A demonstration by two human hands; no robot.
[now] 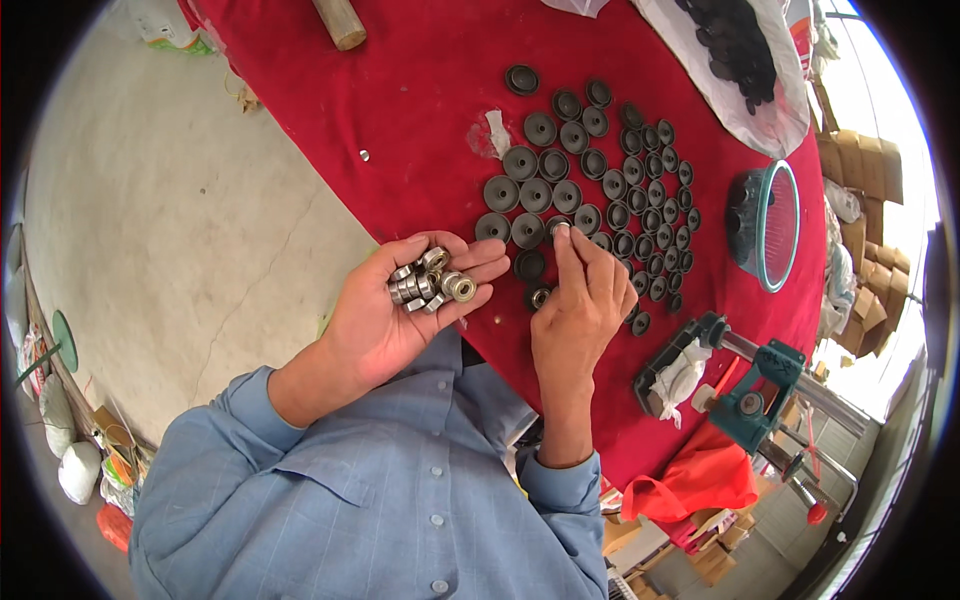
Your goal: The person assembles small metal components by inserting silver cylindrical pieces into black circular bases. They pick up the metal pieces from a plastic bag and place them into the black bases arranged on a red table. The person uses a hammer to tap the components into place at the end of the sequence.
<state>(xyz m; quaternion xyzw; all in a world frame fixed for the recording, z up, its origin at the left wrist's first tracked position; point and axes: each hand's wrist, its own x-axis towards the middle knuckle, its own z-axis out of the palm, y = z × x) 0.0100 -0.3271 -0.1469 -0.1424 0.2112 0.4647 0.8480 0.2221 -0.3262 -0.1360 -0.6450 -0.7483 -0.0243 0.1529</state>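
Bearings (424, 283): loose pile in the person's left hand (380, 328), palm up, fingers extended, just off the table (400, 120). Right hand (575, 325) closed to a fingertip pinch on one shiny bearing (561, 228), at a black cup in the cluster; fingers hide most of it, so can't tell whether it's seated.

Pile overlaps; lower bearings hidden, about ten visible. Black cups (535, 194): roughly fifty, larger ones left, smaller right; some behind the right hand, exact count not possible. One near that wrist shows a metal ring inside.

Also one teal basket (782, 225), one green press (770, 372), one white bag (785, 112) with dark parts merged into a mass, one wooden stick (341, 25) cut off at top.

Table covered in red cloth. Grey concrete floor (200, 190) left; stacked cartons (865, 165) far right.
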